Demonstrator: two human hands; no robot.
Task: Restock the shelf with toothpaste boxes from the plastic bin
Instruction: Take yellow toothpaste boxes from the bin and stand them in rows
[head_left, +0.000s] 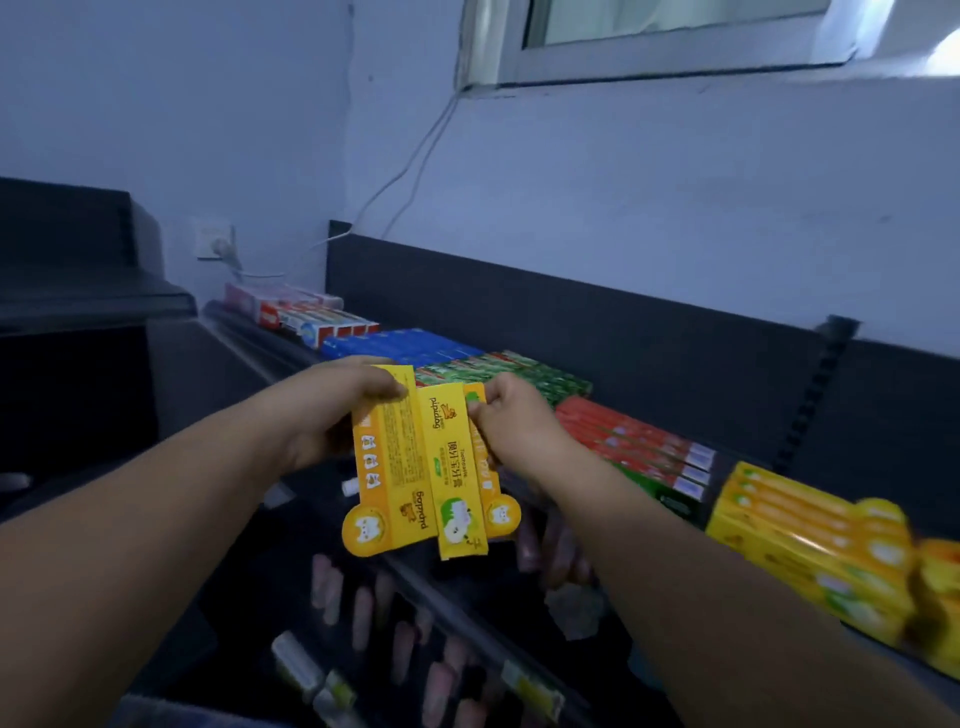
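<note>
Both my hands hold a fan of three yellow toothpaste boxes in front of the shelf. My left hand (337, 410) grips the orange-yellow box (387, 467) at its top end, thumb across its face. My right hand (511, 421) pinches the top of the rightmost yellow box (491, 483). A lighter yellow box (457, 467) with a green apple picture sits between them, overlapping both. The top shelf (675, 322) is dark and carries flat rows of boxes: red-white, blue (400, 345), green (498, 371), red (634, 441) and yellow (810, 545). The plastic bin is not in view.
A lower shelf (415, 623) below my arms holds small pink and yellow-white items, blurred. A wall socket (215, 241) with a plugged cable is at the back left. A dark cabinet (78, 270) stands left. A window is above on the wall.
</note>
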